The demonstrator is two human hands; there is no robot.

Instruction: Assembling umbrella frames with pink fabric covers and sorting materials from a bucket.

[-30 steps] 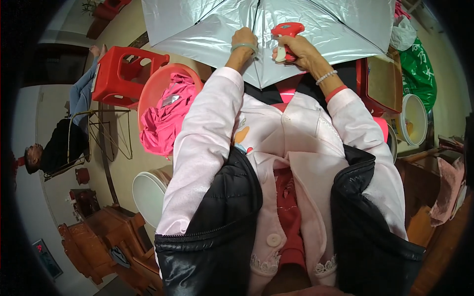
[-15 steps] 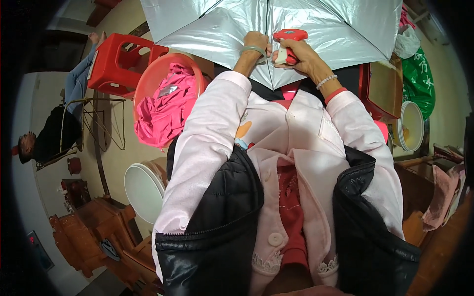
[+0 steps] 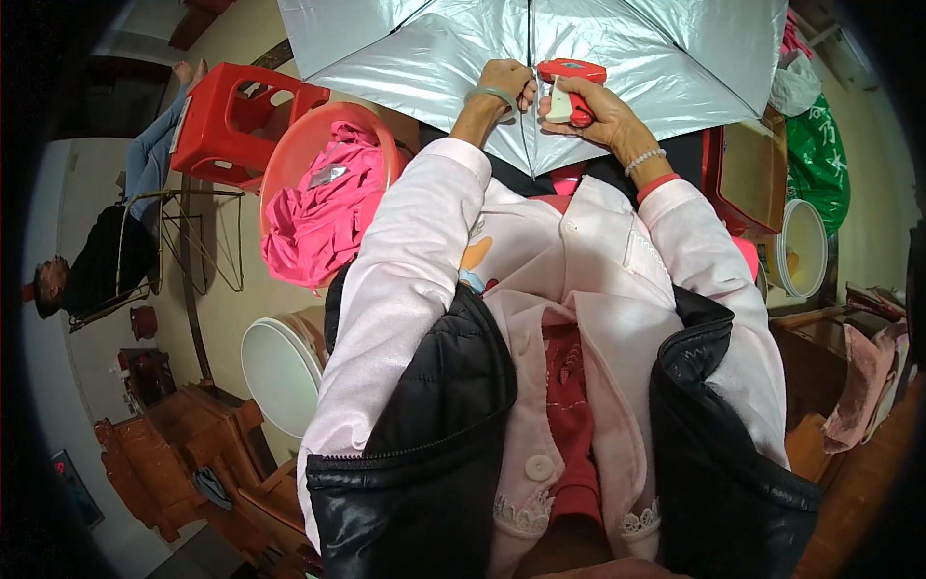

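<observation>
Your right hand (image 3: 600, 111) clasps a red-and-white plastic hand tool (image 3: 572, 70) over a silver fabric umbrella canopy (image 3: 424, 77), your left hand (image 3: 505, 81) curled beside it (grip hidden); a round coral plastic basin (image 3: 288, 154) of pink cloth (image 3: 333, 207) and a red plastic stool (image 3: 214, 121) crowd your left.

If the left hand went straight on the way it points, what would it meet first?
Probably the dark rib of the silver umbrella, just beyond the left hand. Depth is unclear; it may meet the fabric first.

Silvery umbrella fabric (image 3: 656, 72) spreads beneath a red tool (image 3: 573, 69).
</observation>
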